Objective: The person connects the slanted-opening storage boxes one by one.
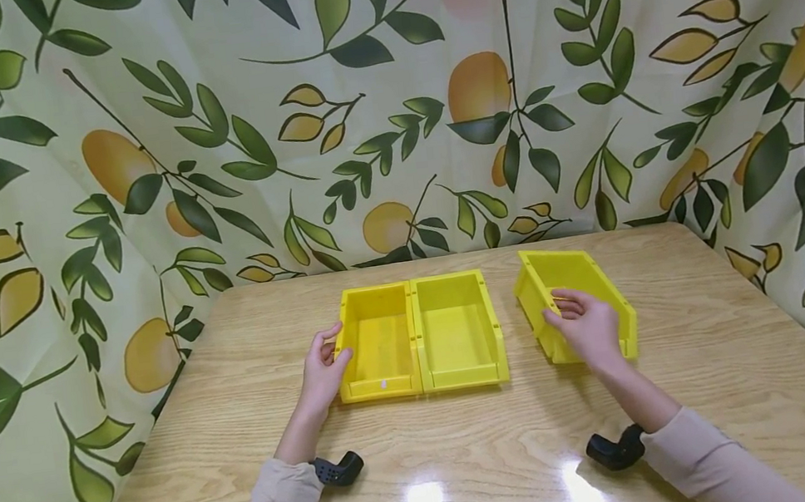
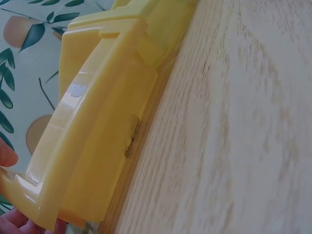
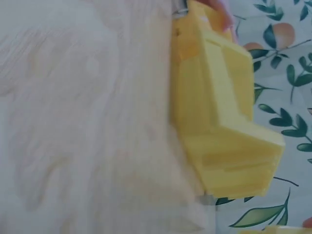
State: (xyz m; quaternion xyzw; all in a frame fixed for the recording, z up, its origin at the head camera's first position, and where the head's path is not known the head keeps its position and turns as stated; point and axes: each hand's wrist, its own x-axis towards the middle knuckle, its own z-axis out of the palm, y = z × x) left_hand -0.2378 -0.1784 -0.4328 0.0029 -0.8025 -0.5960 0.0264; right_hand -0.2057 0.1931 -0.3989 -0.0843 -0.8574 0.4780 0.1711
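Gripping the left wall of a deep-yellow storage bin point(image 1: 373, 389), the left hand point(image 1: 323, 371) is partly cut off in its wrist view; a lemon-yellow bin point(image 1: 466, 376) adjoins on the wooden table point(image 1: 470, 435). At right, the right hand point(image 1: 590, 328) pinches the left wall of an angled yellow bin point(image 1: 572, 270) — whether its base touches down is unclear.

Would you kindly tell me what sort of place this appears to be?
Probably a screened-off tabletop workspace, judging by the pale wood-grain tabletop, the cream leaf-and-fruit-patterned backdrop behind and beside it, and the three open yellow plastic bins. The wider room is out of view.
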